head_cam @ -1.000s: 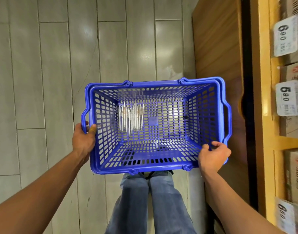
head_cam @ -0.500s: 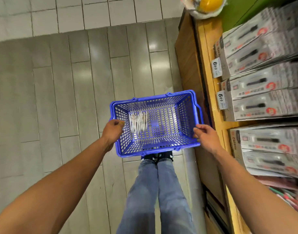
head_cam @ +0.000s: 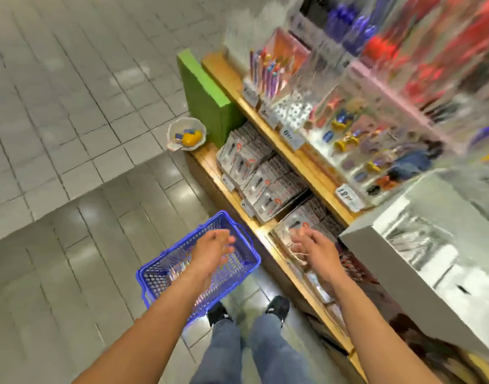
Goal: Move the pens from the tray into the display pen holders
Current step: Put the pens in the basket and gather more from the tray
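Hovering empty hands above basket

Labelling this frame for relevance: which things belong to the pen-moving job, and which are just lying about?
Job:
blue basket on the floor, pens inside blurred
left hand, empty, above the basket
right hand, empty, near the shelf
upright pens on the top shelf

Lying about:
white bowl
green block
boxed packs
price tags

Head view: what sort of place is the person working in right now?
Most likely a stationery aisle in a shop. Wooden shelves carry white price tags along their edges, rows of carded packs fill the lower shelf, and a blue shopping basket sits on the tiled floor by the person's feet.
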